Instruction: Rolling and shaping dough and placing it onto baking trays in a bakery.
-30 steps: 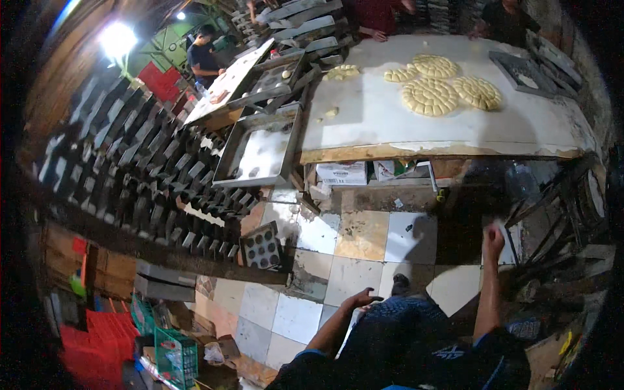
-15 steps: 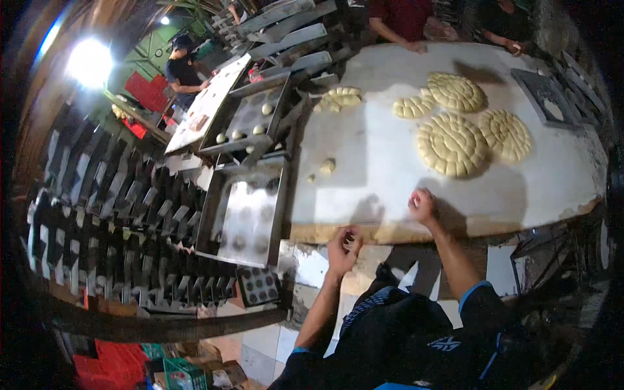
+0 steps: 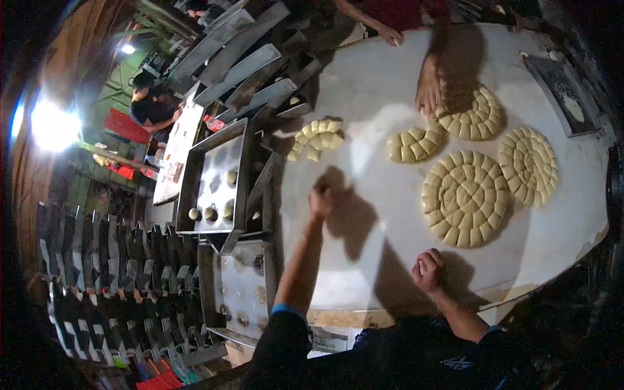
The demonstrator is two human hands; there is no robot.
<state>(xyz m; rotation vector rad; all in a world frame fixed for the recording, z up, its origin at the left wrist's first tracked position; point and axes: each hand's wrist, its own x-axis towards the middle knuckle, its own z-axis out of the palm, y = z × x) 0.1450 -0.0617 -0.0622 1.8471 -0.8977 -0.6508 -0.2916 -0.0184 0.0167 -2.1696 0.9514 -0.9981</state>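
Observation:
My left hand point(image 3: 320, 198) is stretched out over the pale round table point(image 3: 364, 273), its fingers curled down against the surface. Whatever lies under it is hidden. My right hand point(image 3: 429, 270) rests as a closed fist near the table's front edge, just below a large spiral of dough pieces point(image 3: 464, 198). Farther back lie a second spiral point(image 3: 528, 166), a partly taken-apart spiral point(image 3: 478, 116), a curved row of pieces point(image 3: 416, 144) and a small cluster of pieces point(image 3: 316, 136).
Another person's hand point(image 3: 429, 88) presses on the far dough. Left of the table, a metal tray point(image 3: 214, 175) holds a few dough balls and a second tray point(image 3: 242, 286) sits below it. Dark stacked racks point(image 3: 110, 273) fill the left. A person point(image 3: 153, 107) stands far off.
The view has swung up from the floor onto the table. Both my hands have risen onto the tabletop, and the left has reached farther out toward the table's left side.

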